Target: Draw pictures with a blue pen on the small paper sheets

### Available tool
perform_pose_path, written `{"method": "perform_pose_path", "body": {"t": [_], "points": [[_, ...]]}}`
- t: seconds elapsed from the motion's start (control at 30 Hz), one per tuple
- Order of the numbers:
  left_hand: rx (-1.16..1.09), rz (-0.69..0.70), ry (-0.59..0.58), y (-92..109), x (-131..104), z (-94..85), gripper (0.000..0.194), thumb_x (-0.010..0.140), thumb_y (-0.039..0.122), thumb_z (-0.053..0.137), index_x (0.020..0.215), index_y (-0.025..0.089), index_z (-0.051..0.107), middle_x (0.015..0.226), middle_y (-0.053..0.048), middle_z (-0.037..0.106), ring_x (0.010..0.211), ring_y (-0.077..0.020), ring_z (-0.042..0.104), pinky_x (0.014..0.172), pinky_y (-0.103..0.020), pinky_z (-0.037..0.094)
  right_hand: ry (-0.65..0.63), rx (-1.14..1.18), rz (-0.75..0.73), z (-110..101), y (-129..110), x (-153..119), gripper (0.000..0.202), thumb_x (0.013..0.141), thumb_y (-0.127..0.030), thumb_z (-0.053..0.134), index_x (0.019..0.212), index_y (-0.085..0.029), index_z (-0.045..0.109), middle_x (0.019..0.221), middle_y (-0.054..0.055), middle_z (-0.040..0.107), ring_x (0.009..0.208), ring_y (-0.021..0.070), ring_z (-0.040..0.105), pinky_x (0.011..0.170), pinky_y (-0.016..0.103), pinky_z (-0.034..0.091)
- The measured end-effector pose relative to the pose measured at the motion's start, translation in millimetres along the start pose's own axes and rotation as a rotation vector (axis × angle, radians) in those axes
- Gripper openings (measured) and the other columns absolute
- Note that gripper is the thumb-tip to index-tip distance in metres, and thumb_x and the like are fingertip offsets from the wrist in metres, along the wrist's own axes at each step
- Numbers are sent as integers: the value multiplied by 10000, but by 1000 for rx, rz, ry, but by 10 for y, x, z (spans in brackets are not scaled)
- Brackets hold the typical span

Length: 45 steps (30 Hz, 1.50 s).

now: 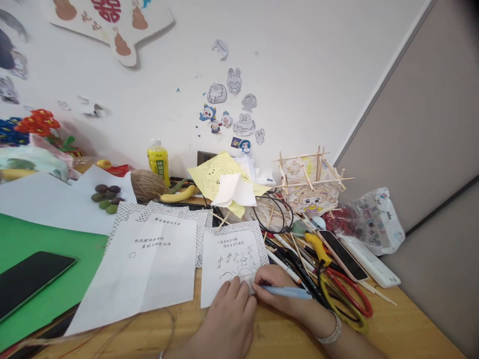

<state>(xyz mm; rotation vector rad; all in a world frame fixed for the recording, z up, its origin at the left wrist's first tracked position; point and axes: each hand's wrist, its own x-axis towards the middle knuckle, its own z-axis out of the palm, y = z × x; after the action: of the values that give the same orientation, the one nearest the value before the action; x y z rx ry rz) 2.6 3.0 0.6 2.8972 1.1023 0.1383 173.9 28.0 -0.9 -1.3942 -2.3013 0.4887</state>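
My left hand (230, 316) lies flat on the lower edge of a small white sheet (213, 271), its fingers stretched forward. That sheet has a patterned border, handwritten lines and a drawing of plants, a lantern-like shape and curved lines. In my right hand (275, 284) is a light blue pen (288, 292), pinched between thumb and fingers, its tip hidden near the sheet's lower right. A bracelet circles my right wrist. To the left lies a larger white sheet (164, 271) with handwriting and a small circle, partly over other bordered papers.
Markers (290, 264), scissors (348, 294), a yellow-handled tool (318, 248) and a phone (343, 255) crowd the right. Behind stand a stick frame (312, 182) and a yellow bottle (158, 162). A tablet (33, 279) rests on green paper (86, 254) at left.
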Motion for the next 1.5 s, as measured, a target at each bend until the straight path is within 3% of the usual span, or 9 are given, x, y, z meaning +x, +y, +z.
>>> {"method": "perform_pose_path", "body": {"t": [0.93,1.5], "points": [[-13,-6,15,24,-32,-14,213,854,196,425,996,131,570,1106,-136,547,1082,-291,440,960,-470,352,37,-88,-16,69,82,5,246,818,-198,451,575,-174,426,562,-28,450,549,113,404,513,235,272],[-4,-8,6,27,-24,-18,200,843,189,430,980,136,566,1072,-126,550,1032,-285,443,926,-462,361,15,-29,4,35,39,0,189,800,-187,500,611,-167,504,602,-12,528,588,124,470,552,226,334]]}}
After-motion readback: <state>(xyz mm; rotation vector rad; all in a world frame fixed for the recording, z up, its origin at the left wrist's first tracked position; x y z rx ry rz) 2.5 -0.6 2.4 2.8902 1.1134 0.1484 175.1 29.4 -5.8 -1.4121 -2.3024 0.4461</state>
